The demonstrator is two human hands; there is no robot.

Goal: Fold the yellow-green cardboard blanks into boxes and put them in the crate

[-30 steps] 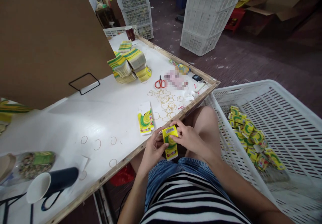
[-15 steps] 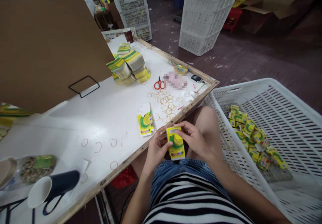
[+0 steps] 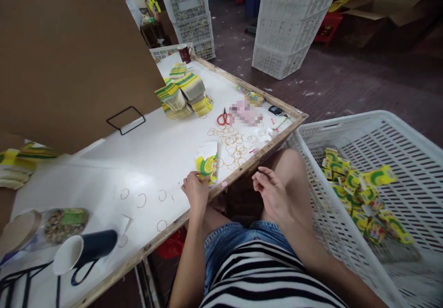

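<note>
My left hand [image 3: 196,190] is at the table's front edge, its fingers closed on the lower end of a flat yellow-green carton [image 3: 209,164] lying on the white table [image 3: 155,160]. My right hand [image 3: 272,190] hovers over my lap beyond the wooden edge, holding nothing, with its fingers apart and curled. In the white basket [image 3: 372,116] on the right lie several small yellow boxes [image 3: 352,181]. One yellow box [image 3: 380,175] shows above the right side of that pile, tilted. Loose rubber bands [image 3: 235,144] lie just behind the carton.
Bundled cartons [image 3: 190,86], red scissors [image 3: 224,117] and a phone [image 3: 275,110] lie toward the back. A large cardboard box [image 3: 76,58] stands at the left. A dark blue mug [image 3: 98,245] and a jar [image 3: 65,225] are front left. Stacked crates [image 3: 284,31] stand behind.
The yellow box has left my hands, and one now shows above the basket pile. My left hand has moved left onto the carton on the table. My right hand has opened. The view has shifted slightly.
</note>
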